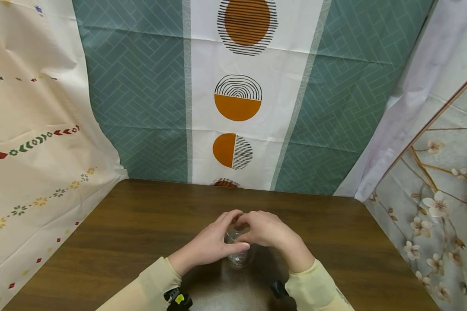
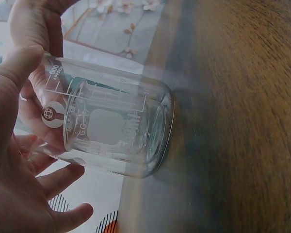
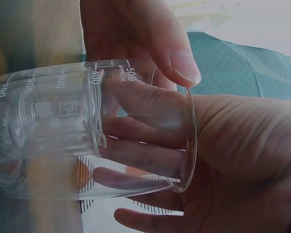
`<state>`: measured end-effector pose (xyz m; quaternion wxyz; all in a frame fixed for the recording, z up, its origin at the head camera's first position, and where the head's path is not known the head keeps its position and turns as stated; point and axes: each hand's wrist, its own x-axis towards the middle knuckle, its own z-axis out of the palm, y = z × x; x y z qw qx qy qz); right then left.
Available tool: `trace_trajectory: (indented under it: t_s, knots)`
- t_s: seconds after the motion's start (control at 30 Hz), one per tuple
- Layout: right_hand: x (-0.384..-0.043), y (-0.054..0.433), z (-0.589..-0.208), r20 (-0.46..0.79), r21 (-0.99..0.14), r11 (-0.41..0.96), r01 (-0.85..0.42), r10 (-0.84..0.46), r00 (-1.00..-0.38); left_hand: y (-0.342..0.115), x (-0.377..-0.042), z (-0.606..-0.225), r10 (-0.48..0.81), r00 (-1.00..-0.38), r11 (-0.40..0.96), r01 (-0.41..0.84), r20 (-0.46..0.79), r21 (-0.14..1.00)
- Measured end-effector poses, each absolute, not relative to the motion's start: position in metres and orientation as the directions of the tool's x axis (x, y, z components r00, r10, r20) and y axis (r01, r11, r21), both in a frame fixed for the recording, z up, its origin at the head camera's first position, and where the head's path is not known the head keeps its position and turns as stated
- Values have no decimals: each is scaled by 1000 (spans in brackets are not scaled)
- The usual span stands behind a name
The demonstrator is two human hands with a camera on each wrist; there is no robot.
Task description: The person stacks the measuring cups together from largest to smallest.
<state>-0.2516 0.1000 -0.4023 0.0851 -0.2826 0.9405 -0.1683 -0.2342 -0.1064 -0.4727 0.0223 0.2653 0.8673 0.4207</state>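
Note:
A clear glass beaker with white markings up to 500 stands upright on the table. Inside it, close to its bottom, sits a smaller glass beaker. My left hand holds the large beaker near its mouth, thumb on one side and fingers spread on the other. From above, my right hand reaches over the rim, its thumb and some fingers inside the large beaker. In the right wrist view, those fingertips come right up to the small beaker's rim; I cannot tell whether they grip it.
The dark brown wooden table extends around both hands. A green and white curtain with orange circles hangs along its back edge. Patterned cloth borders the left side and flowered cloth the right.

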Motion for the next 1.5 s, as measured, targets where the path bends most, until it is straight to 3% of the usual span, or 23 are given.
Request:
trace_trajectory:
  t_s: [0.73, 1.5]
  knots:
    - [-241, 110, -411, 33, -455, 728, -514, -563, -826, -107, -227, -474, 470, -869, 508, 411, 156, 757]
    - [-231, 122, -412, 164, -431, 711, -556, -544, -823, -100, -222, -468, 449, -877, 545, 423, 174, 724]
